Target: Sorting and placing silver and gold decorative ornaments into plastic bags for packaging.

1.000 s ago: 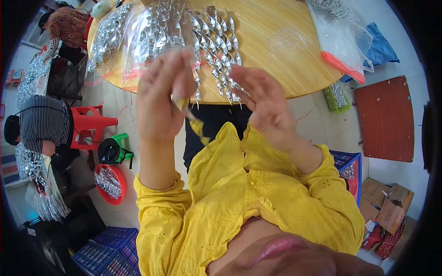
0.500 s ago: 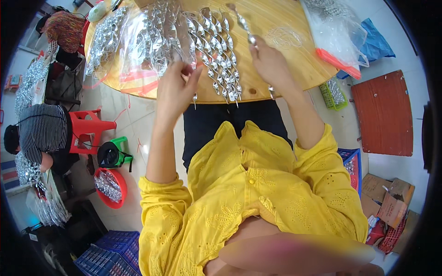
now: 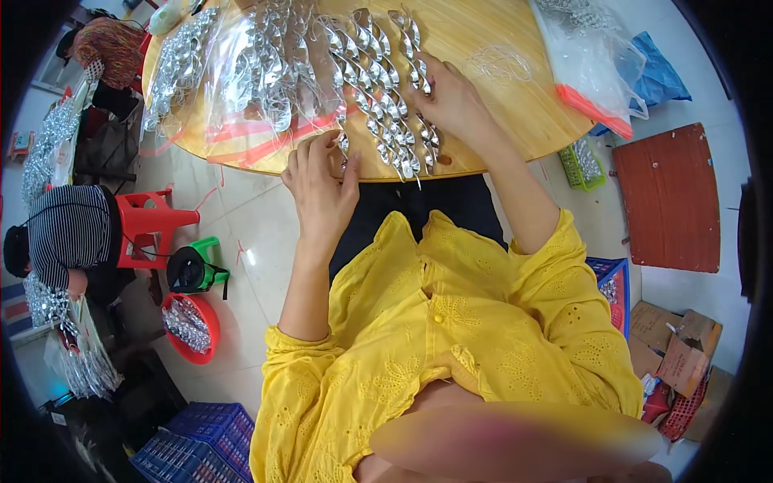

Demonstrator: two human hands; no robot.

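Observation:
Several twisted silver spiral strips point(image 3: 374, 72) lie side by side on the round wooden table point(image 3: 515, 113), their lower ends close to its near edge. My right hand point(image 3: 457, 109) closes around the rightmost spiral strip point(image 3: 409, 36), thumb on its left side and fingers on its right. At the near edge, my left hand point(image 3: 322, 185) has its thumb and fingers closed about the lower end of the leftmost spiral strip point(image 3: 342, 121). Left of the row, clear plastic bags point(image 3: 221, 88) hold more silver spirals with loose threads.
A coil of pale thread point(image 3: 499, 63) lies on the table's right part. Beyond it are a clear bag with a red-orange edge point(image 3: 592, 109) and a blue bag point(image 3: 652, 68). Two people sit at the left, near a red stool point(image 3: 149, 225) and a red basin point(image 3: 211, 322).
My right hand has brought its spiral strip left, and it now lies beside the row. My left hand has come down and right along the leftmost strip to its lower end.

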